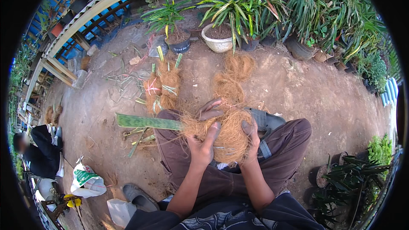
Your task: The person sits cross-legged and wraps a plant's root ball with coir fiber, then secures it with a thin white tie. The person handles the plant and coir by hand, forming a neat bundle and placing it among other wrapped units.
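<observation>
A ball of brown coconut fibre [233, 134] sits between my two hands above my crossed legs. My left hand [206, 131] grips its narrower left end, thumb on top and fingers spread over the fibre. Out of that end a flat green snake plant leaf [148, 122] sticks to the left. My right hand [251, 134] presses against the right side of the ball, its fingers partly hidden behind the fibre. Just beyond, loose clumps of coconut fibre [228, 86] lie on the ground. Several fibre-wrapped bundles with cut leaf ends [168, 83] stand to the left, tied with strips.
Potted plants line the far side, among them a white bowl pot [219, 43] and a black pot [179, 45]. A person in dark clothes [43, 151] sits at the left. Nearby are a white plastic bag [86, 182] and a grey clog [139, 197]. Dark-leaved pots [319, 175] stand at right.
</observation>
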Available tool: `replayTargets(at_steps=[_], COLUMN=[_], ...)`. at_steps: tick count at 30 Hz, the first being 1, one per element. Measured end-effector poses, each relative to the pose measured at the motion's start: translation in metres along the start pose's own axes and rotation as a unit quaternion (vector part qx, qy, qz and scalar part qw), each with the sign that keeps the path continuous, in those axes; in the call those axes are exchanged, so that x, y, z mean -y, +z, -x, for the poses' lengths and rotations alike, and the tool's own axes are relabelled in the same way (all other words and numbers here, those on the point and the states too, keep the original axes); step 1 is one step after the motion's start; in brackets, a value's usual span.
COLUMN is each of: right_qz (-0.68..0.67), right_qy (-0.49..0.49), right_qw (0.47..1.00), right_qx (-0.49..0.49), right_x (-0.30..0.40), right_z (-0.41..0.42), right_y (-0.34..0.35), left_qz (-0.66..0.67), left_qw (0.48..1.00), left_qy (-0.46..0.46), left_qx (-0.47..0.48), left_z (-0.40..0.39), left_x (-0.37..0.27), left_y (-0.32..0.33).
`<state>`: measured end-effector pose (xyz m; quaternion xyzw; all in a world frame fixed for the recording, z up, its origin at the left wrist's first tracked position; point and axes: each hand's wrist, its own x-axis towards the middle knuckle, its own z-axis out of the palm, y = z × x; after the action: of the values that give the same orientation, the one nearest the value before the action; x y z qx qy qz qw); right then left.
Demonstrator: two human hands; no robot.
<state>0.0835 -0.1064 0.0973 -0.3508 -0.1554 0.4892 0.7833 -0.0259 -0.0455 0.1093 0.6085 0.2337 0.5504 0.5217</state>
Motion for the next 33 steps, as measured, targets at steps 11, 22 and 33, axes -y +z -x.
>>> replayTargets(at_steps=[11, 22, 33], right_qz=[0.213, 0.027, 0.039], right_qy=[-0.204, -0.050, -0.004], right_qw=[0.955, 0.997, 0.999], right_qx=[0.020, 0.050, -0.027], right_x=[-0.011, -0.002, -0.001], right_z=[-0.001, 0.001, 0.008], right_y=[-0.010, -0.013, -0.007], left_qz=[0.122, 0.080, 0.011], left_qw=[0.976, 0.986, 0.998], left_qy=[-0.144, -0.096, -0.069], left_qx=[-0.104, -0.113, 0.000], left_z=[0.007, 0.014, 0.013], left_x=[-0.005, -0.009, -0.015], left_y=[0.003, 0.008, -0.001])
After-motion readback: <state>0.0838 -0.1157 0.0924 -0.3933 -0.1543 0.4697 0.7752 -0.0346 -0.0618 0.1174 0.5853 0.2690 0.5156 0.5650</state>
